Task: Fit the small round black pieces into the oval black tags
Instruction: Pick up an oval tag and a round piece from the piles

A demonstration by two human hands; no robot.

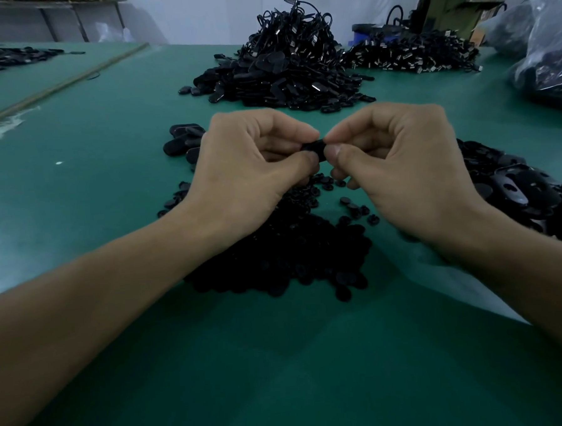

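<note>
While both hands are hovering over the green table [118,368], the whole thing is coming down to one little black tag [312,147] pinched between them, right in the middle of the view. The left hand [248,169] is clamping its left end with thumb and forefinger pressed together, and the right hand [398,171] is doing the same on the right end, so the tag's long axis is running left to right between the two sets of fingertips. Neither hand is really nearer, they're meeting on it. I can't tell whether a round piece is already in there, the fingers are hiding most of it. My guess is they're pressing one home. The loose round pieces [285,255] are sitting just below the hands on the near side, more oval tags [516,184] are piled to the right, and a small batch [184,141] is lying to the left.
</note>
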